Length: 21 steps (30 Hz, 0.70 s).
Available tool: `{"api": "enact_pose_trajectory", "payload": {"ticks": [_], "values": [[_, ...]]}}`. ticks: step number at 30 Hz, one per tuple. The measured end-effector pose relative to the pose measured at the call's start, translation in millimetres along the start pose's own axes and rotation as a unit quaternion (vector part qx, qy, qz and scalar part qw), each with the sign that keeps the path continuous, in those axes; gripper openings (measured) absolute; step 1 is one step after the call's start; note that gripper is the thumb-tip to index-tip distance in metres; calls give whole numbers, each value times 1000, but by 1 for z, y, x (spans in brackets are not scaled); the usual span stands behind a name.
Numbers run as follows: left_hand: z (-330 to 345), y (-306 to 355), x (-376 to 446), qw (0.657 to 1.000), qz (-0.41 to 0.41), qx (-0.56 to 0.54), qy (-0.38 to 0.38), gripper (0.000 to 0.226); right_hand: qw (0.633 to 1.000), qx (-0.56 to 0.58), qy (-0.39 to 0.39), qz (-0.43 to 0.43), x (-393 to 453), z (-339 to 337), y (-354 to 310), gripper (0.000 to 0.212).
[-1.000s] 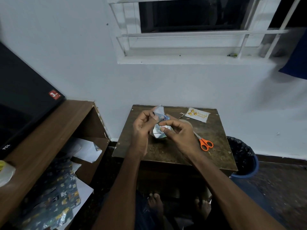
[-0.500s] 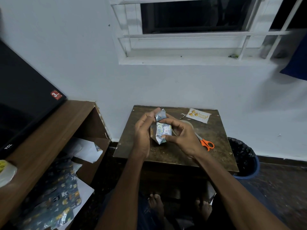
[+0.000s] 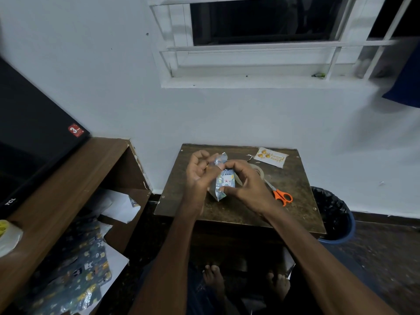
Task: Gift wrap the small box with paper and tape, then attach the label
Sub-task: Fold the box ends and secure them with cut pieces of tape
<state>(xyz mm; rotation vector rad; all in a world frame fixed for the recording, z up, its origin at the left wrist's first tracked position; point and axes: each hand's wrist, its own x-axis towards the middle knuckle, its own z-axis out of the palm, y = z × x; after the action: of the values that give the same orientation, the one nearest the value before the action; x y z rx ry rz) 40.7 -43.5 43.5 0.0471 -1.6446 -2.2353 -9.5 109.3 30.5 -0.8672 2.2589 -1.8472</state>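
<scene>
Above the surface (image 3: 238, 214) centre, head view: the small box (image 3: 223, 185), part-wrapped, has been turned from its earlier tilt to near upright. Right hand (image 3: 246, 187) clamps its body; left hand (image 3: 197, 176) pinches the loose paper end at 12 o'clock. Judgement: end fold under way, taping pending. Tape roll (image 3: 258, 172), scissors (image 3: 280, 196) and label (image 3: 271, 157) lie at 2 o'clock.

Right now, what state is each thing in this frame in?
small box: partly wrapped, paper ends loose, held above the table
left hand: fingers curled round the paper's upper end
right hand: pinching the box
label: unattached, flat on the table
scissors: lying on the table, unused
tape roll: on the table behind the right hand
</scene>
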Motion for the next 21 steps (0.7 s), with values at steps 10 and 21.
{"api": "enact_pose_trajectory", "payload": {"ticks": [10,21], "values": [[17,-6,3,977,39,59,202,29,993,104,60,7,-1,18,2,58],[12,0,5,922,-12,-75,379,11,986,163,0,28,-9,39,-2,102]]}}
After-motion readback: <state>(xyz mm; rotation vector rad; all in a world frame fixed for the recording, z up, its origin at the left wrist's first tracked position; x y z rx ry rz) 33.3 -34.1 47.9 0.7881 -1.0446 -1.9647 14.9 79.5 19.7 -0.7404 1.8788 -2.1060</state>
